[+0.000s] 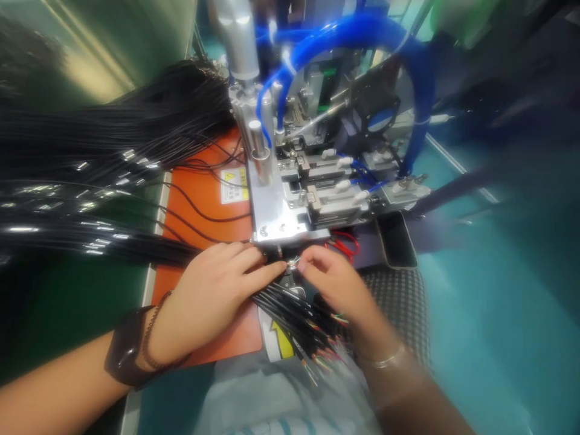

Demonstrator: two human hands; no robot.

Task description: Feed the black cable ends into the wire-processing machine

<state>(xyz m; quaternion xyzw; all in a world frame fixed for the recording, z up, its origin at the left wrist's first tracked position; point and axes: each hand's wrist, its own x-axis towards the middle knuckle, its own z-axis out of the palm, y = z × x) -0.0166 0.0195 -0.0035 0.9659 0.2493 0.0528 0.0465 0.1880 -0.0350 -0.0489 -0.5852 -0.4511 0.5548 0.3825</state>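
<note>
Many black cables [113,139] fan in from left of the left fingers across an orange mat [203,205]. Ahead of the fingertips stands a pneumatic bench machine [317,187] looped with blue air tubing [385,30]; a teal floor [475,302] lies well right of the fingers. At the machine's front edge, the left hand [212,296] lies flat, fingers pressed together. The right hand [335,284] curls, its fingertips apparently pinching a stripped wire end [293,263], which sits between both hands' fingertips.
</note>
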